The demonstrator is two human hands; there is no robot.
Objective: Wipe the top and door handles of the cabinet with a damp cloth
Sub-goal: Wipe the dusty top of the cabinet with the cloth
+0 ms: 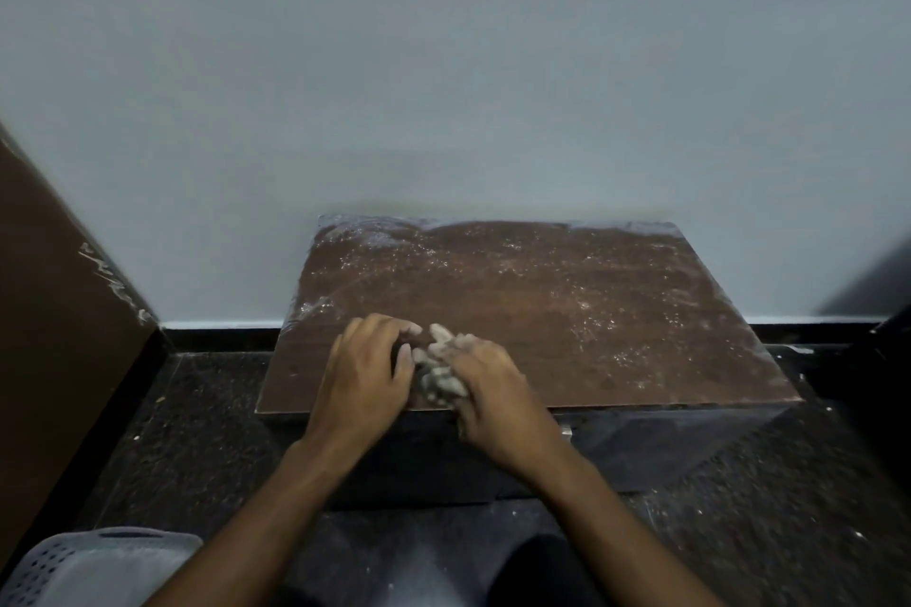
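Observation:
A low cabinet stands against the wall, and its brown top (pixel 567 311) is speckled with white dust, thickest toward the back and right. A crumpled grey cloth (pixel 441 377) lies bunched at the top's front edge. My right hand (pixel 485 384) grips the cloth from the right. My left hand (pixel 367 370) presses against the cloth's left side with fingers curled on it. The cabinet's dark front (pixel 641 449) faces me, and a small metal handle part (pixel 566 432) shows just below the top's edge, beside my right wrist.
A pale wall (pixel 443 89) rises right behind the cabinet. A brown panel (pixel 54 311) leans at the left. A grey perforated plastic basket (pixel 93 567) sits at the bottom left on the dark speckled floor (pixel 207 434).

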